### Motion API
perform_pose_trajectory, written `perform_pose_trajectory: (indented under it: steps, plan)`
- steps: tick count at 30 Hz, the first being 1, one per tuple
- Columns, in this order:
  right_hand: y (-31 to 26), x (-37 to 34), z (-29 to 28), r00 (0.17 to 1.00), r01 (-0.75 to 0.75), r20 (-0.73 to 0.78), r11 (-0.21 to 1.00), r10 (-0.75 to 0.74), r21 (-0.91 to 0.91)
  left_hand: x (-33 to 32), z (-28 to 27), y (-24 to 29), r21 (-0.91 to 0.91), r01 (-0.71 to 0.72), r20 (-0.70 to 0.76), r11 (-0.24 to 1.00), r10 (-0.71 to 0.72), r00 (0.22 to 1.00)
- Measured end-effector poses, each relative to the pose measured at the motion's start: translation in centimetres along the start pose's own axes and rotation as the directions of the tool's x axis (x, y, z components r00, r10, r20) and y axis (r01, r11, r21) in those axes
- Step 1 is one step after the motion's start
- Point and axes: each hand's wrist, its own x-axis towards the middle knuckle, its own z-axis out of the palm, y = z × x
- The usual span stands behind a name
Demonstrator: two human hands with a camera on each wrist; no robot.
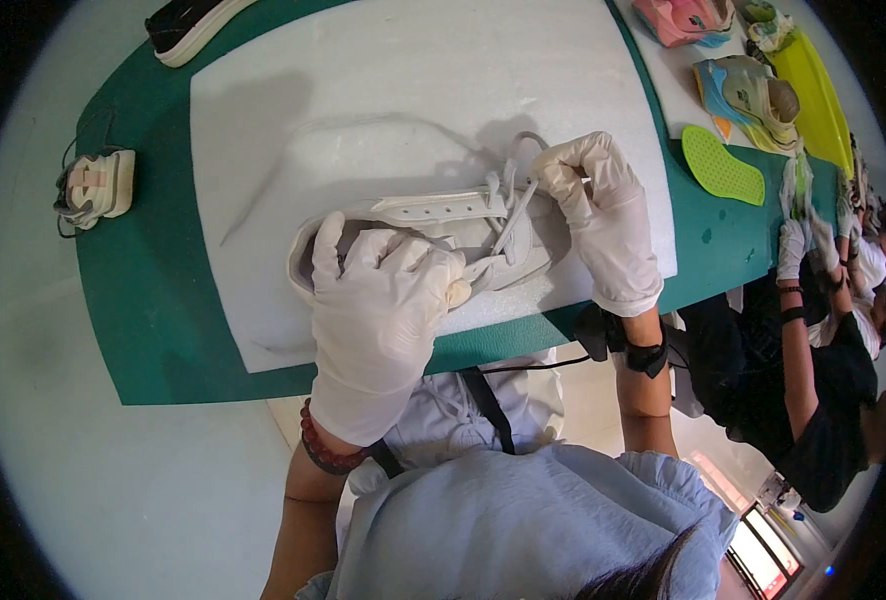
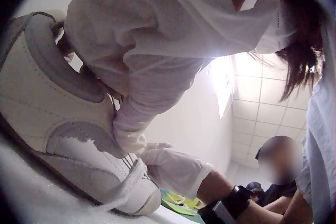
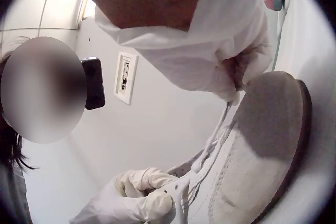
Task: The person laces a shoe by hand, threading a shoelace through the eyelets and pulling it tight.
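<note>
A white lace-up shoe [image 1: 535, 250] lies on a white mat, its toe toward the right in the head view. My gloved left hand [image 1: 378, 310] reaches over the shoe's heel opening. In the right wrist view, the left hand [image 3: 126, 195] pinches the edge of the eyelet flap [image 3: 177, 188] between thumb and curled fingers. Over the toe, my gloved right hand [image 1: 608, 215] pinches a white shoelace [image 1: 508, 235]. That lace [image 3: 212, 137] runs from the right fingertips back to the eyelets. A grey patch [image 2: 79, 134] shows on the shoe's side.
The white mat [image 1: 413, 80] covers part of a green table [image 1: 158, 330]. Around it lie a black shoe [image 1: 185, 28], a small laced shoe [image 1: 103, 188], a green insole [image 1: 723, 168], coloured shoes [image 1: 748, 95] and a yellow-green basin [image 1: 815, 90]. Another person [image 1: 831, 410] works at the right.
</note>
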Motion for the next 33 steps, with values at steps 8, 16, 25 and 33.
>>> perform_pose_trajectory:
  steps: [8, 16, 25, 33]
  plan:
    - [0.3, 0.5, -0.1, 0.996, 0.066, -0.058, 0.992, -0.072, -0.104, 0.0, 0.2, -0.1, 0.030, -0.035, -0.056, 0.999, 0.037, 0.998]
    - [-3.1, -0.3, -1.6, 0.989, 0.121, -0.028, 0.907, -0.145, -0.402, 0.0, 0.2, -0.2, 0.002, -0.019, -0.030, 1.000, 0.019, 0.999]
    - [-4.3, -1.0, -1.5, 0.831, 0.477, 0.506, 0.762, -0.230, -0.438, -0.1, 0.1, 0.0, -0.008, -0.012, -0.031, 1.000, 0.012, 0.999]
    - [-2.8, -0.6, -1.3, 0.820, 0.470, 0.505, 0.820, -0.270, -0.325, 0.1, 0.1, 0.0, -0.011, -0.020, -0.049, 1.000, 0.020, 0.999]
